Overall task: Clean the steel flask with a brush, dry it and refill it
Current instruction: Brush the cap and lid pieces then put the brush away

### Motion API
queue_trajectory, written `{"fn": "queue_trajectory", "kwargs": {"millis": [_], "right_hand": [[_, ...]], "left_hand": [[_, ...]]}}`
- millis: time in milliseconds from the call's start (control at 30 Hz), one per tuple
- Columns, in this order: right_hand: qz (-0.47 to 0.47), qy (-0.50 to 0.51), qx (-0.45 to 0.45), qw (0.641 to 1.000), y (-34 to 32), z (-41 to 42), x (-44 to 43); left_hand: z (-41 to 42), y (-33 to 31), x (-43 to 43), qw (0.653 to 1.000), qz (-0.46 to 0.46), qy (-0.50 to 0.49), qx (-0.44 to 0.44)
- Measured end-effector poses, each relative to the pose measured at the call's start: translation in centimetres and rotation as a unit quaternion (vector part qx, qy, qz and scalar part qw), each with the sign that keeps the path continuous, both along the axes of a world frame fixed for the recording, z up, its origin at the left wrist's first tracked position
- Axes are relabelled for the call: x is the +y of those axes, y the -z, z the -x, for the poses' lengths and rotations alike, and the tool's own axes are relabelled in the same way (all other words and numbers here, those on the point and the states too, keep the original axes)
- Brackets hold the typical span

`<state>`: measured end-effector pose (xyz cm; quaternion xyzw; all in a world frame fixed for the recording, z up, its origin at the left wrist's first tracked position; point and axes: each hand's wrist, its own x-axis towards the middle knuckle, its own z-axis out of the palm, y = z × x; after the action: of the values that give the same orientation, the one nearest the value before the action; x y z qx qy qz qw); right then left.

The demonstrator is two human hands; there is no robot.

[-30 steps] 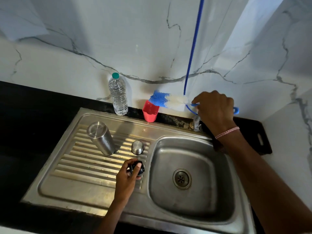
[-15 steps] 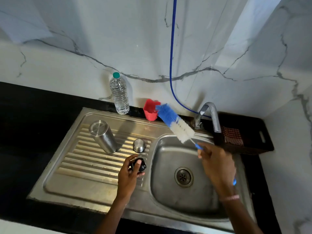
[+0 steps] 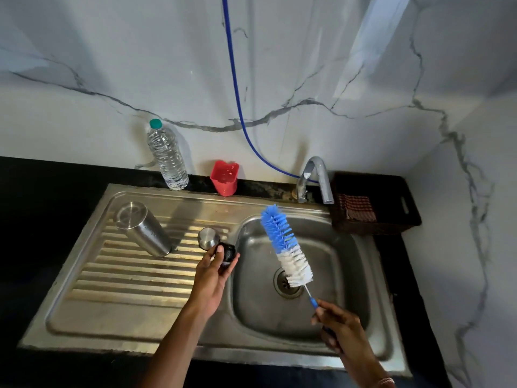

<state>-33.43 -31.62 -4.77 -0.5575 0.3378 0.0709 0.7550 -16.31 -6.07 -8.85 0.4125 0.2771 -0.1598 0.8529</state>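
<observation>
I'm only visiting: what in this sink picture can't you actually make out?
Head view, the only one:
1. Inside of the steel flask: its opening is out of sight, hidden by its own wall.
2. The black lid: dark and partly covered by the left hand.
3. Handle end of the brush: hidden inside the right hand.
4. The blue hose: cut off by the top edge.
5. The basket: its inside is too dark.

I see a black countertop [image 3: 42, 197] carrying a steel sink [image 3: 126, 326]. On its ribbed drainboard stand the steel flask [image 3: 145, 231] and a small steel cap [image 3: 208, 238]. Behind them are a water bottle [image 3: 167, 158], a red cup [image 3: 224, 177] and a dark basket [image 3: 372, 228].
</observation>
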Motion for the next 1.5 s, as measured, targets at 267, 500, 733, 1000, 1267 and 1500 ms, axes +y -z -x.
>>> {"fn": "queue_trajectory", "kwargs": {"millis": [267, 500, 733, 1000, 1267, 1500], "right_hand": [[0.058, -0.001, 0.005, 0.998, -0.5, 2.4, -0.8], [0.324, -0.07, -0.031, 0.943, -1.9, 5.3, -0.3], [0.381, -0.036, -0.008, 0.924, -1.2, 3.1, 1.5], [0.368, -0.004, 0.006, 0.93, -0.4, 5.5, 1.0], [0.368, -0.039, 0.012, 0.929, -0.2, 1.5, -0.6], [0.325, -0.034, 0.028, 0.945, 0.5, 5.5, -0.2]], "left_hand": [[-0.6, -0.8, -2.4, 0.998, 0.023, 0.058, -0.011], [-0.6, -0.7, -4.3, 0.993, -0.031, 0.113, -0.031], [-0.5, -0.6, -7.1, 0.97, -0.09, 0.192, -0.121], [-1.5, -0.7, -8.0, 0.981, -0.097, 0.136, -0.101], [-0.3, 0.1, -9.9, 0.943, -0.198, 0.232, -0.136], [-1.7, 0.5, -8.4, 0.981, -0.084, 0.168, -0.041]]}}
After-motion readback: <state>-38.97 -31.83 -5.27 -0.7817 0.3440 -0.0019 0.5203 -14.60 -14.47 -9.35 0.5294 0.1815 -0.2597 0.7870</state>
